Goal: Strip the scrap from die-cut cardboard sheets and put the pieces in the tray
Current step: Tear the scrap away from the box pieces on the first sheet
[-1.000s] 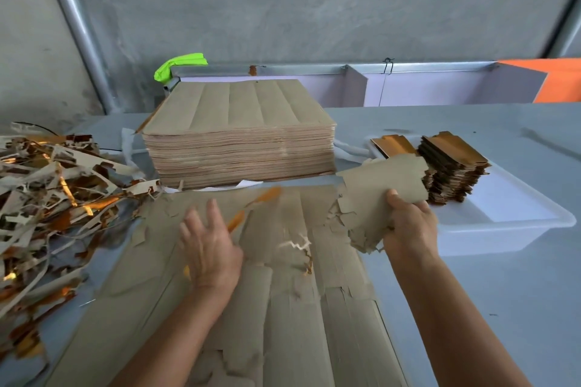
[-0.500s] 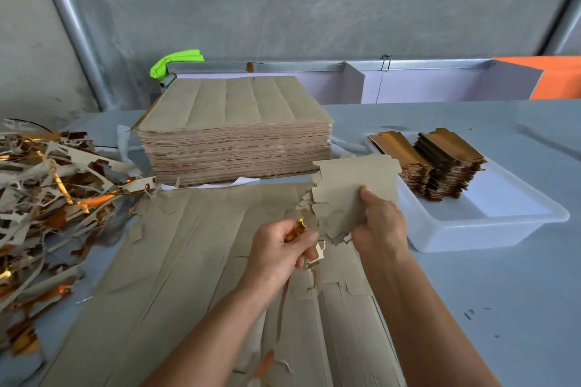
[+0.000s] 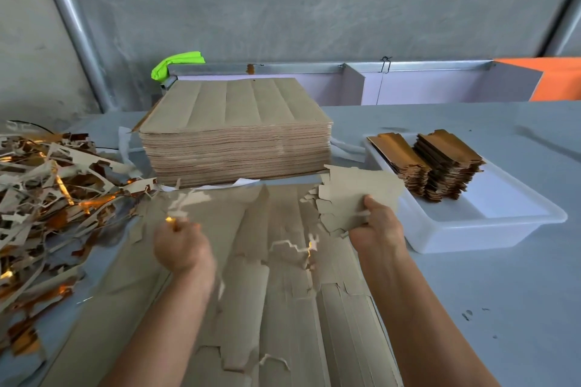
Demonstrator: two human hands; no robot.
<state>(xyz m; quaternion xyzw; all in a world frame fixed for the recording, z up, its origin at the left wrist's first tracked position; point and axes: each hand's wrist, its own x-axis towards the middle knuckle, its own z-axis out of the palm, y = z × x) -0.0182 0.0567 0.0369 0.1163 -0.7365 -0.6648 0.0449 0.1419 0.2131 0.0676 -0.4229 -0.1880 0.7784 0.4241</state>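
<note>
Bare grey table (image 3: 471, 308) lies open to the right of the torn cardboard sheet (image 3: 251, 292), up to the white tray (image 3: 490, 229), whose near half is unfilled behind two piles of cut pieces (image 3: 440, 163). The tall sheet stack (image 3: 235, 141) blocks the far middle. The scrap heap (image 3: 47, 198) crowds the left edge, touching the sheet.

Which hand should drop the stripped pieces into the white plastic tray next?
Right, probably. The right hand already grips the bundle of brown die-cut cardboard pieces right beside the white plastic tray. The left hand pinches a thin scrap strip, nearer the scrap pile.
</note>
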